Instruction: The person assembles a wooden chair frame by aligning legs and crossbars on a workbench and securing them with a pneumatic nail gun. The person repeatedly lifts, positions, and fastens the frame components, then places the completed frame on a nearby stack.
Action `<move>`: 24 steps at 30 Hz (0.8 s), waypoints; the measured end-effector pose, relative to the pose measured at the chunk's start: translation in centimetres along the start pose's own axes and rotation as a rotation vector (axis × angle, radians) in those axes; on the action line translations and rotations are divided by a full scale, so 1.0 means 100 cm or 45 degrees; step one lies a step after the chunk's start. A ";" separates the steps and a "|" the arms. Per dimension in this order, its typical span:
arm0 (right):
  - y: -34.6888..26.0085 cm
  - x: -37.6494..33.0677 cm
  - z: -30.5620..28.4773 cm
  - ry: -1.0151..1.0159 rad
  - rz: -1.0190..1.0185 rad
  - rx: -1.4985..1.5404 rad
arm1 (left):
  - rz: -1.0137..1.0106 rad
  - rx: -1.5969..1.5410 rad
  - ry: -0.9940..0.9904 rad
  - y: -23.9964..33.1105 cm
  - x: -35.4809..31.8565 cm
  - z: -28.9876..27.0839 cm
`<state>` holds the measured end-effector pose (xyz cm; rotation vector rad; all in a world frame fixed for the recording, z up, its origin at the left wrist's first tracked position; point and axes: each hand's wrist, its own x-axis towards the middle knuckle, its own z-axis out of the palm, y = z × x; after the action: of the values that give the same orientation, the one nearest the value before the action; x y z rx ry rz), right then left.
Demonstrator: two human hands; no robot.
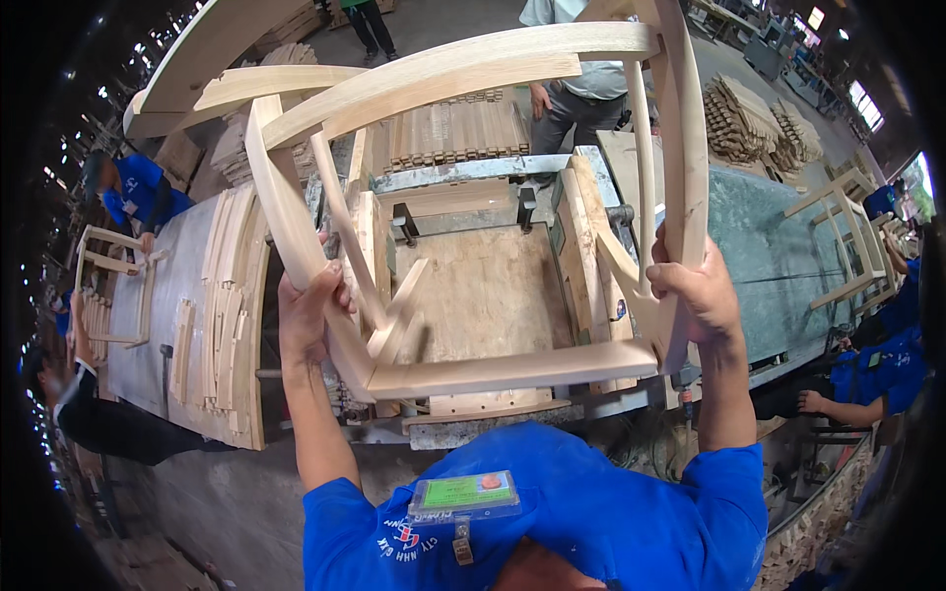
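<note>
Both my hands hold up a pale wooden chair frame [512, 371], tilted in front of my chest. My left hand [313, 310] is closed around its left leg, and my right hand [698, 288] grips the right leg, thumb on the inner side. A straight rail joins the legs on the side near me, and a curved rail spans the far side. Behind and below the frame is a clamping jig [473, 286] with a plywood bed, wooden side blocks and black metal stops, partly hidden by the frame.
On the left, a table [138, 295] carries curved wooden strips [229, 266]; workers in blue stand past it. A green-topped table [754, 246] on the right bears another chair frame [852, 241], with co-workers beside it. A person in grey [581, 98] stands beyond the jig, near stacked wood.
</note>
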<state>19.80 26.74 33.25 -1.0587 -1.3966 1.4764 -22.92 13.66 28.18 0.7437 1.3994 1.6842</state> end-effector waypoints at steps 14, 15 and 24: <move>0.001 0.034 0.020 -0.021 0.258 -0.015 | 0.044 0.079 0.051 0.035 0.003 -0.006; 0.012 0.036 0.017 0.024 0.293 0.012 | 0.027 0.123 0.030 0.031 0.008 0.000; 0.145 0.079 -0.003 0.042 0.523 0.071 | -0.367 0.361 -0.078 -0.078 0.079 -0.016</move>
<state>17.40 33.74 18.51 -1.3857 -1.1505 1.7668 -26.64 20.16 19.79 0.7017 1.6358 1.2481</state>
